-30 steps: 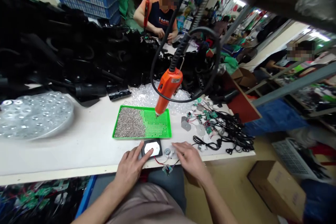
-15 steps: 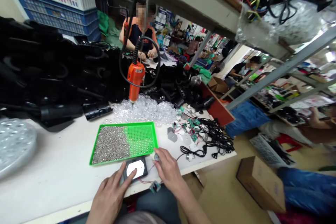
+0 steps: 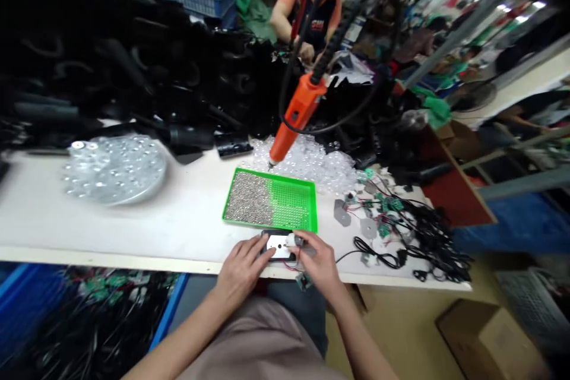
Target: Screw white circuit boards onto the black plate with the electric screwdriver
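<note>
A small dark casing [image 3: 264, 241] with a white plate [image 3: 275, 240] on top lies at the table's front edge. My left hand [image 3: 240, 264] grips its left side, thumb and fingers on the plate. Between the thumb and fingers of my right hand [image 3: 319, 262] is a small motor [image 3: 294, 240], its thin shaft pointing left over the plate. Red wires run from it to a small green circuit board [image 3: 303, 281] below my right hand. Just behind the casing lies a green tray [image 3: 315, 205] holding many small screws [image 3: 249, 197].
An orange electric screwdriver [image 3: 297, 113] hangs above the tray, near a heap of clear round parts [image 3: 312, 157]. Wired boards and black cables [image 3: 427, 237] lie right; a bag of clear parts [image 3: 120, 169] lies left. Black parts [image 3: 133, 71] are piled behind. A co-worker [image 3: 307, 18] sits opposite.
The view has swung left, bringing the bag and a blue bin fully into sight. My right hand has brought the motor from beside the casing to over its plate. The left hand still holds the casing.
</note>
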A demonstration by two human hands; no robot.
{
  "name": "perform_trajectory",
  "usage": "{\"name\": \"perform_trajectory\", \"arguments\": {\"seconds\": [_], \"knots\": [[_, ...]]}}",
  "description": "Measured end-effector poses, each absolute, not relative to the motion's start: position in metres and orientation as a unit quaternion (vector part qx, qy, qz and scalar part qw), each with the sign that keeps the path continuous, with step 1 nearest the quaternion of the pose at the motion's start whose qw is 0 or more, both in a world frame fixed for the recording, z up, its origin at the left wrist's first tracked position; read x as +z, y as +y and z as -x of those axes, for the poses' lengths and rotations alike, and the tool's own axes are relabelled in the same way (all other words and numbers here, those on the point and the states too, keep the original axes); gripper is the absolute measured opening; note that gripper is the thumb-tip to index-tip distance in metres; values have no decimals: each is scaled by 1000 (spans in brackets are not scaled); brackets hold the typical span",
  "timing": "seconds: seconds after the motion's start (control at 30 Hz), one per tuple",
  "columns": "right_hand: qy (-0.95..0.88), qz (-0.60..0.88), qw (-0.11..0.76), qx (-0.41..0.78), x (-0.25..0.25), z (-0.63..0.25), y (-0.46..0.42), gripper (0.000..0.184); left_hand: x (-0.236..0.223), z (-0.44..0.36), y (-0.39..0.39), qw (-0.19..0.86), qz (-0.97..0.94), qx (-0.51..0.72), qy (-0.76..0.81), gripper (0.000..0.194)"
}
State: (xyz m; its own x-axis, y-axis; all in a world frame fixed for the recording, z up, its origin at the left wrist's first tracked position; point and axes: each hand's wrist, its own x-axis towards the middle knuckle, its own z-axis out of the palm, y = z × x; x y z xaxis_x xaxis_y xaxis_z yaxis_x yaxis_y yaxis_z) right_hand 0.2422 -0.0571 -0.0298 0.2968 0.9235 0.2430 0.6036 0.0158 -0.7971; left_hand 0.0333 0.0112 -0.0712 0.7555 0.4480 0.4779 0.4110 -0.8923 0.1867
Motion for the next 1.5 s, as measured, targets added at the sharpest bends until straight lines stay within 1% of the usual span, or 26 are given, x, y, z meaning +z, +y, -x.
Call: {"name": "perform_trajectory", "arguments": {"seconds": [0.07,0.13,0.3,0.4,0.5,0.6,0.67,0.7,0.73,0.77,0.83,0.87,0.9,0.93,0.97,1.0,1.03,1.1,1.17,1.27,1.4,1.5], "knots": [[-609,656,412,170,-27,-242,-56,24,-72,-33,9,46,-933,262,244,26],[-664,630,375,149,-20,-238,-55,25,-71,-32,7,53,-932,261,246,24],[-777,584,225,65,-5,-231,-49,32,-66,-31,7,64,-931,270,236,27],[-795,583,160,51,-3,-230,-42,32,-65,-30,8,64,-932,271,233,28],[-789,598,128,53,-5,-227,-36,30,-67,-31,8,65,-932,269,235,29],[-788,599,125,63,-1,-229,-39,37,-67,-31,8,70,-930,273,238,29],[-790,587,142,103,9,-238,-45,48,-63,-29,8,88,-927,277,238,28],[-782,587,165,126,17,-246,-47,52,-61,-29,9,103,-925,279,238,28],[-759,601,206,140,26,-254,-48,54,-57,-28,9,123,-920,285,239,28],[-719,626,269,138,36,-262,-47,54,-54,-29,10,145,-912,294,246,29],[-604,671,420,94,54,-275,-32,54,-47,-32,12,185,-889,315,274,32],[-548,676,489,65,61,-277,-19,59,-43,-35,14,200,-878,322,292,33],[-529,659,532,60,67,-277,-1,73,-40,-39,16,210,-871,322,306,34],[-533,638,552,66,70,-274,21,86,-37,-44,18,215,-870,313,313,36],[-542,622,559,81,72,-270,44,95,-35,-49,20,215,-875,300,314,37],[-542,608,572,92,72,-264,68,96,-33,-55,22,213,-881,286,309,38],[-532,599,588,110,71,-259,90,94,-32,-59,23,210,-888,274,305,37],[-506,587,618,137,69,-251,120,83,-32,-65,25,200,-895,261,303,34],[-489,582,631,157,71,-250,124,70,-35,-67,25,192,-894,264,307,30],[-482,589,621,186,78,-262,88,58,-42,-66,22,189,-887,279,315,28],[-462,577,607,290,82,-283,21,60,-47,-68,14,200,-876,292,328,26],[-422,570,638,302,70,-286,-4,54,-47,-72,9,207,-867,300,339,25]]}}
